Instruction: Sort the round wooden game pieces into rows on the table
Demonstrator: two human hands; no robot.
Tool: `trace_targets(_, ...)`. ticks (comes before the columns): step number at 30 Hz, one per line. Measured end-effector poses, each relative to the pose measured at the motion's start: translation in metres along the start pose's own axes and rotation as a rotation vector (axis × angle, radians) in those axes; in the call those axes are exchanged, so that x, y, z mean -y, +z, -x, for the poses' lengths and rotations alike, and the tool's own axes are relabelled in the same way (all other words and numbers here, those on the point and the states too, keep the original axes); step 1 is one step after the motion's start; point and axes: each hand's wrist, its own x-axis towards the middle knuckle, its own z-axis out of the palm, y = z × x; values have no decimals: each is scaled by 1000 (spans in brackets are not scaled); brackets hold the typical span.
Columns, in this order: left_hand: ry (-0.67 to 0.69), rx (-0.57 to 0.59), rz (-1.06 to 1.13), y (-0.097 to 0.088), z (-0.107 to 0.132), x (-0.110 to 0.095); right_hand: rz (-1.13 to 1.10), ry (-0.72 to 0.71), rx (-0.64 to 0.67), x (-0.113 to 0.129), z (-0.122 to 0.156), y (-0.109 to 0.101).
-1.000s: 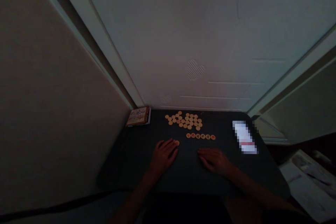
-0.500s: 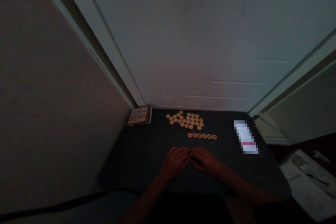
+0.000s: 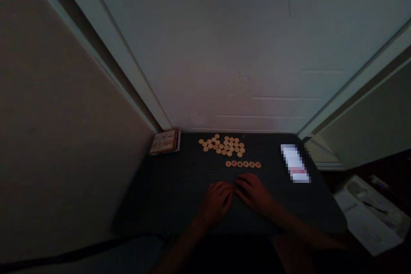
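My left hand (image 3: 216, 201) rests on the dark table, loosely curled with the thumb a little apart from the fingers, and nothing shows in it. Just to its right lies my right hand (image 3: 255, 192), its fingers spread slightly and bent toward the left one, also without anything visible in it. The fingertips of both hands nearly meet. Beyond them runs a short straight row of Chinese chess pieces (image 3: 243, 164), round and pale wood, with red or dark characters facing up. Farther back is a loose cluster of blank-looking round pieces (image 3: 226, 145).
The table (image 3: 173, 197) stands against a white panel (image 3: 205, 51) with embossed hearts. A patterned box or book (image 3: 165, 141) sits at its far left corner. A pixelated phone-like bright thing (image 3: 294, 163) lies at the right. White packaging (image 3: 372, 214) is below, right of the table.
My hands have parted slightly at the fingertips, and the right fingers have spread. The whole view has shifted a little. The pieces keep their arrangement.
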Motion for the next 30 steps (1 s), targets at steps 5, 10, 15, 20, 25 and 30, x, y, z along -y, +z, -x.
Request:
trace_targets(5,-1,-6,24,-2,-1,1,3,-50,86,-29,24,-29)
trace_targets(10,-2,-4,42,-1,-2,2,20,-15,109,-48,38,-46)
trace_targets(15,-6,-3,52,-1,-3,2,-24,14,101,-43,33,-38)
trace_targets(20,-16,4,36,-2,-3,1,-61,0,107,-34,15,-21)
trace_targets(25,-8,6,38,-4,-3,0,-18,-53,67,-35,-8,-10)
trace_targets(30,-12,-5,24,-3,-3,0,-48,-62,94,-32,-19,-3)
